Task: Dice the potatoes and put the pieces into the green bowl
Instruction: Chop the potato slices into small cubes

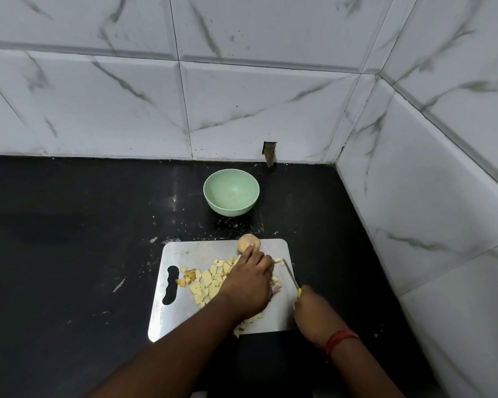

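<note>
A black table (69, 239) fills the lower part of the view, its dark surface speckled with small pale crumbs and scraps. White tiles with grey marble veining (112, 90) rise behind the table along its far edge, and a second tiled wall (443, 182) runs along the table's right side, the two meeting in a corner at the table's far right. A small rectangular hole (270, 152) is cut in the back tiles just above the table's far edge, near that corner.
</note>
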The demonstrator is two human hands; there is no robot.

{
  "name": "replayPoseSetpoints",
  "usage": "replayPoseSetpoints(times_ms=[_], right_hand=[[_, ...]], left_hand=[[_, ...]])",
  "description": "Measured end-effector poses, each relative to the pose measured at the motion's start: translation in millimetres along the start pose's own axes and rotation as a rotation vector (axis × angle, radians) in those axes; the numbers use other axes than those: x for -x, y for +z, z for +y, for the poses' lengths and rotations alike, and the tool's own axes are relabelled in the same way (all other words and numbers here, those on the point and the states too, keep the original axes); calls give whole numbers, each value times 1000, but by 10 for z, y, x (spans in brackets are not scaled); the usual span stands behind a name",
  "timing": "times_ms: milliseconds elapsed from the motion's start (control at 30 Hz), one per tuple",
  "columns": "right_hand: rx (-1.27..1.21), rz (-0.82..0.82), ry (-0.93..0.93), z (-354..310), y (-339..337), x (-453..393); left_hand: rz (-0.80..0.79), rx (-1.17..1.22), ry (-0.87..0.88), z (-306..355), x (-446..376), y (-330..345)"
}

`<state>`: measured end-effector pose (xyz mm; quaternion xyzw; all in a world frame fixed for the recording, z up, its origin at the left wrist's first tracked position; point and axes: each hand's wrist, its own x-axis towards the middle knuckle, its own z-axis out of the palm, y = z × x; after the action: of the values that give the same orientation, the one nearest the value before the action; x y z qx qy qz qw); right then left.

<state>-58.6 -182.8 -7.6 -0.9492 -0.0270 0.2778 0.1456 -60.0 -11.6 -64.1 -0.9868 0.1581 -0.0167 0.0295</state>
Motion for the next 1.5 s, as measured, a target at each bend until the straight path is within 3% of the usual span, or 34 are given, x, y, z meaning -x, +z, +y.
replayPoseSetpoints(times_ms=[733, 1500], right_hand=[[38, -67, -17, -15, 154, -34], [-8, 10, -3, -190, 77, -73]], left_hand=[[21, 5, -39, 59, -14, -15], [9, 51, -34, 24, 14, -23]])
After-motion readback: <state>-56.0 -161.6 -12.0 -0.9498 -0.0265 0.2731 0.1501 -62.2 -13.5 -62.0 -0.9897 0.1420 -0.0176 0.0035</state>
